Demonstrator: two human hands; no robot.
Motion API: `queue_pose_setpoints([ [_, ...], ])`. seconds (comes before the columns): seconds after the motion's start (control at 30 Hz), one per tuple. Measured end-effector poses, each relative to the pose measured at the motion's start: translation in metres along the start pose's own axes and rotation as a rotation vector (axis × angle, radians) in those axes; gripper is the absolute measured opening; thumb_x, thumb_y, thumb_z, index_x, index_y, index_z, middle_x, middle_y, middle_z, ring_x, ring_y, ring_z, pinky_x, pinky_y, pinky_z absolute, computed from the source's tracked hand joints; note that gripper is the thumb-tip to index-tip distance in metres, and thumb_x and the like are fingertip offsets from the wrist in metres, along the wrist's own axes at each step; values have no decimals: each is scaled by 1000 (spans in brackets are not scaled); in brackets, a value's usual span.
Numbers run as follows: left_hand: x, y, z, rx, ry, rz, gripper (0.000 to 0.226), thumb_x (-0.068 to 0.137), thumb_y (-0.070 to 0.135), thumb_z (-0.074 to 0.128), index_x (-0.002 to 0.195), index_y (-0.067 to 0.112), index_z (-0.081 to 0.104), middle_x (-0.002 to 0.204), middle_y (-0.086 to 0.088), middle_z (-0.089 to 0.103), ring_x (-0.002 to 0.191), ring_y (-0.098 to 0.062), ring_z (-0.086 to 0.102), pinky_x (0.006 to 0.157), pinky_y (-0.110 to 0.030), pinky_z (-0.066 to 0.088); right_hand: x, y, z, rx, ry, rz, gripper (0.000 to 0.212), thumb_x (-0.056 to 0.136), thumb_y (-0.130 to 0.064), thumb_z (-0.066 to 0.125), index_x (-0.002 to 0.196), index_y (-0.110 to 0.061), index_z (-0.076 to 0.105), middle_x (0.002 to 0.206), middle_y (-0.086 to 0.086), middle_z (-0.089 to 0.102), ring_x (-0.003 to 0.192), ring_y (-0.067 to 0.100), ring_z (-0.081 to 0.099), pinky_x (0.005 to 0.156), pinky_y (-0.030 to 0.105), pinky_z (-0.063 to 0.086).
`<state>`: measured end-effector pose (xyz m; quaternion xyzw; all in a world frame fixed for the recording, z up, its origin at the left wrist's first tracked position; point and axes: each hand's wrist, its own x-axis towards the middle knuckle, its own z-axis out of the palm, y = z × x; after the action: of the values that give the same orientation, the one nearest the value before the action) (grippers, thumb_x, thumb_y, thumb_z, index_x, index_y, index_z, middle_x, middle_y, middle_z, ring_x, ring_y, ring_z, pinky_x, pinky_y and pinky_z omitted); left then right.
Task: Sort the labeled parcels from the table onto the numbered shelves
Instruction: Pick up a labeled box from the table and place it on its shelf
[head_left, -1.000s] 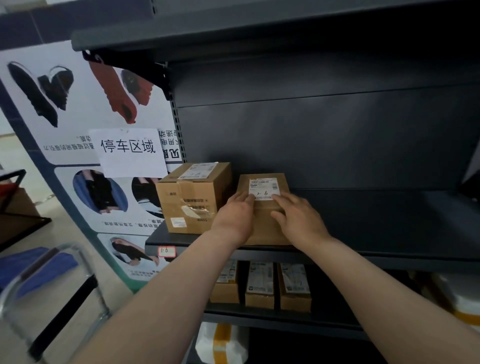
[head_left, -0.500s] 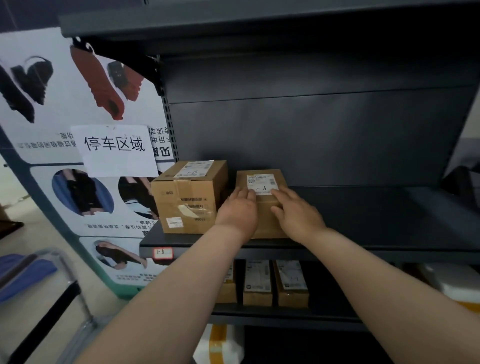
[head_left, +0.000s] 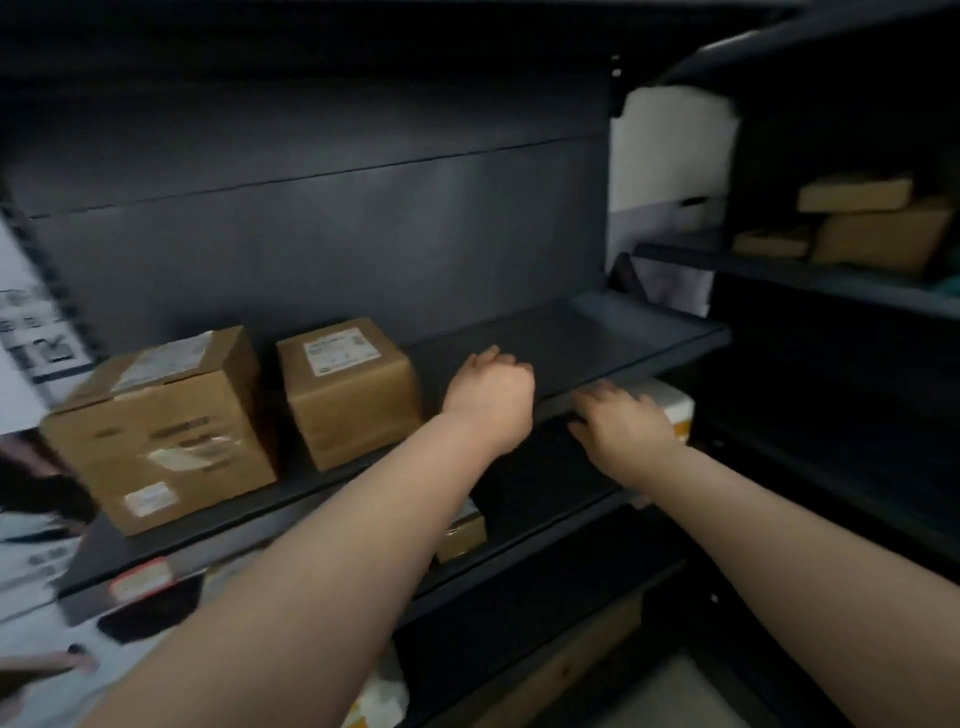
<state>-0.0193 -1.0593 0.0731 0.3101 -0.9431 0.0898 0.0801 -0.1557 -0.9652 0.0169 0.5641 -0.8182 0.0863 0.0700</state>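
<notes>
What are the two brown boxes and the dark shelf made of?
The two brown boxes look like matte cardboard: tan faces, folded edges, tape and stuck-on paper labels. The dark shelf is probably painted metal: thin, flat, dark grey with a faint sheen, though blur leaves that uncertain.

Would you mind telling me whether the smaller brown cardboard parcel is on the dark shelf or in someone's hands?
On the shelf: the smaller brown cardboard parcel sits on the dark metal shelf, and neither hand touches it.

Stockroom: dark shelving (head_left: 571, 338), labeled parcels (head_left: 348, 389).
</notes>
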Motion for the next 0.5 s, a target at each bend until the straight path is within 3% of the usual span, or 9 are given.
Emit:
queue_pose_setpoints([
  [0.1, 10, 54, 22, -30, -27, 192, 30, 94, 19, 53, 122, 14, 61, 123, -8, 59, 116, -26, 52, 94, -37, 48, -60, 56, 1, -39, -120, 219, 46, 99, -42, 40, 139, -19, 43, 140, 3, 47, 135, 23, 36, 106, 43, 34],
  [0.23, -2, 142, 41, -41, -186, 354, 31, 94, 27, 53, 123, 19, 60, 117, -9, 60, 104, -27, 59, 82, -40, 53, -165, 121, -1, -47, -222, 505, 47, 101, -42, 37, 141, -17, 42, 147, 4, 40, 142, 24, 26, 112, 44, 27],
  [0.5, -57, 329, 24, -144, -352, 774, 39, 99, 32, 49, 137, 23, 52, 128, -5, 58, 110, -25, 59, 89, -39, 53, -367, 184, -18, -43, -257, 914, 48, 101, -43, 35, 142, -20, 41, 146, 3, 42, 136, 23, 34, 108, 42, 33],
])
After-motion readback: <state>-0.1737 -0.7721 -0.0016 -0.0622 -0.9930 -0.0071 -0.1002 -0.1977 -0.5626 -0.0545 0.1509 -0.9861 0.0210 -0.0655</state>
